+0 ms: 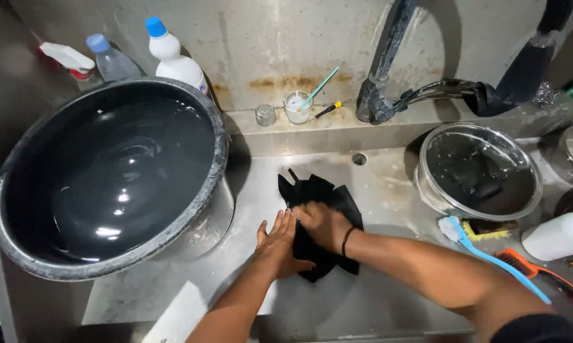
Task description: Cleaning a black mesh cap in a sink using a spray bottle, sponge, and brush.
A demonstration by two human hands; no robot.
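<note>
While both hands work at the middle of the steel desk (172,292), a black cloth (321,219) lies spread under them, crumpled, its far edge pointing toward the back wall. The left hand (279,244) lies flat on the cloth's left side, its fingers (285,222) stretched out and slightly apart, pressing down and gripping nothing. The right hand (321,223) sits just beside it on the cloth, touching the left fingertips; its fingers are curled narrow, and something pale yellow shows at their tips, too hidden to identify. A dark band (346,241) circles the right wrist.

To the left, a large dark basin (220,152) stands full of water, its rim near the cloth but apart from it. Behind the basin stand a white bottle with a blue cap (172,60), a clear bottle with a blue cap (112,60) and a white spray head (67,58). On the far ledge sit a small glass (265,115) and a cup (297,108) holding a teal stick, next to a dark tap (388,63). At the right, a glass bowl (474,168) holds water, and nearer lie a blue-handled brush (490,254), an orange brush (540,273) and a white bottle (556,236) on its side.
</note>
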